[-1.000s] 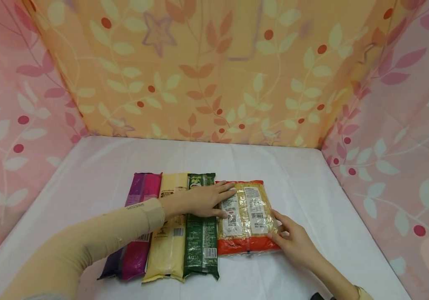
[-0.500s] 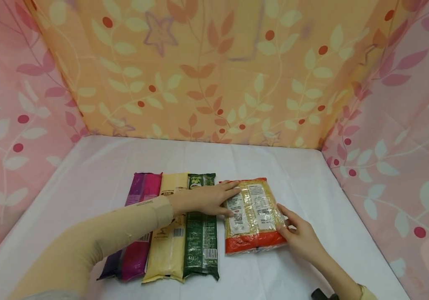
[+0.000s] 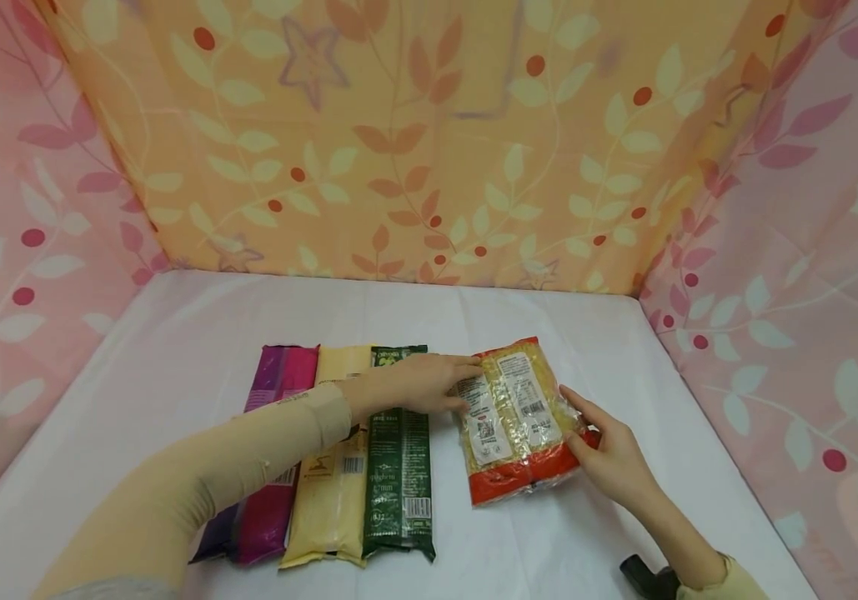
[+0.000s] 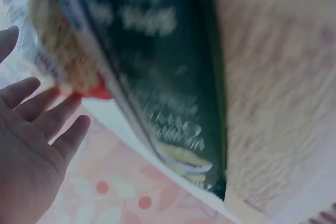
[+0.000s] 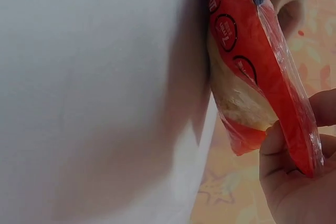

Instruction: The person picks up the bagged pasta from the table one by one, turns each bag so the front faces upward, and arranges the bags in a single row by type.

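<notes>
Red-ended packet (image 3: 522, 425): right of centre in the head view, turned askew on the white counter (image 3: 526, 554); its underside shows in the right-wrist view, so its right side appears raised. Whether the left edge touches the counter cannot be told.
Right hand (image 3: 612, 458): pinching the packet's lower right edge, thumb on one side of the film and fingers on the other.
Left hand (image 3: 429, 385): spread, fingers fairly straight, fingertips at the packet's upper left edge; how firmly they press cannot be told.
Filling: small yellow pieces behind clear film, likely loose enough to slide towards whichever side hangs lower.
Weight: probably moderate, manageable with one hand but steadier with two.
Film: glossy and wrinkled, so likely slick and pliant; a light fingertip touch may skid.
Fragility: the pieces look dry and could crack under a hard squeeze; the thin seams might tear if yanked.
Best hold: one hand on each long side, fingers under the filled body, rather than only the crinkled corner.
Long packets: green (image 3: 398, 475), yellow (image 3: 329, 508) and purple (image 3: 267, 517) lie side by side left of centre, the green one nearest, with a strip of counter between.
</notes>
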A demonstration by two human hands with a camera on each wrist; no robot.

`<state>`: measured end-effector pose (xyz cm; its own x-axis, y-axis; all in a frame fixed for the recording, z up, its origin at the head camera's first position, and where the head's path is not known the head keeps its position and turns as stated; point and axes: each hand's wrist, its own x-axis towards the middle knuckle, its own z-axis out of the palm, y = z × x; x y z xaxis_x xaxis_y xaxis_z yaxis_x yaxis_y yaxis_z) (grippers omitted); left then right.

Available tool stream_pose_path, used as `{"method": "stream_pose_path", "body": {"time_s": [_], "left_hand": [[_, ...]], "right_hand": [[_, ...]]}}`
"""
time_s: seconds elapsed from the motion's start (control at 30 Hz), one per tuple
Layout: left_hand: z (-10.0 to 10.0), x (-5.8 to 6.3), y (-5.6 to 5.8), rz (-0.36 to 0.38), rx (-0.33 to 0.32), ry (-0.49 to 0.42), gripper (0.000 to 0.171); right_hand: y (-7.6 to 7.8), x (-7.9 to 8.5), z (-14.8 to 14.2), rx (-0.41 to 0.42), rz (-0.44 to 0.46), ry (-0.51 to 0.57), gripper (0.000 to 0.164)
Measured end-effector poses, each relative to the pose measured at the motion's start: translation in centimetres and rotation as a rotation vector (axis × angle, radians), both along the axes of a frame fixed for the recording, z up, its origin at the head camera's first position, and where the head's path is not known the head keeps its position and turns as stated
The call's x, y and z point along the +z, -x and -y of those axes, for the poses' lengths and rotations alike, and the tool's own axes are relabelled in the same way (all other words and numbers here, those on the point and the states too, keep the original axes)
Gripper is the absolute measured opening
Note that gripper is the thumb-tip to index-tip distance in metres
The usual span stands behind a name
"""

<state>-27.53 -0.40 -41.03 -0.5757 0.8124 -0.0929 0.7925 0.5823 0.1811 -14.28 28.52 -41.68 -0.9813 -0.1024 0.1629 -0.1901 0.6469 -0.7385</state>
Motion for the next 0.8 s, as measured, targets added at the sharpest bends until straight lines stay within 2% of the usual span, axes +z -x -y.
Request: {"method": "stream_pose_path", "body": {"time_s": [0.13, 0.27, 0.37, 0.6, 0.8], "left_hand": [[-0.2, 0.9, 1.1, -0.003, 0.035, -0.082, 0.055], [-0.8, 2.1, 1.9, 0.029, 0.076, -0.189, 0.053], [-1.3, 2.7, 2.7, 0.085, 0.089, -0.27, 0.052], [-3.3, 2.7, 4.8, 0.238, 0.12, -0.489, 0.047], [-5.4, 2.3, 6.3, 0.357, 0.2, -0.595, 0.043]], "right_hand": [[0.1, 0.3, 0.2, 0.005, -0.042, -0.033, 0.062], [0.0, 0.8, 0.6, 0.016, -0.1, -0.067, 0.061], [0.0, 1.1, 1.0, 0.03, -0.15, -0.079, 0.062], [0.1, 1.2, 1.5, 0.07, -0.288, -0.115, 0.067], [0.3, 1.3, 2.0, 0.101, -0.381, -0.151, 0.069]]}}
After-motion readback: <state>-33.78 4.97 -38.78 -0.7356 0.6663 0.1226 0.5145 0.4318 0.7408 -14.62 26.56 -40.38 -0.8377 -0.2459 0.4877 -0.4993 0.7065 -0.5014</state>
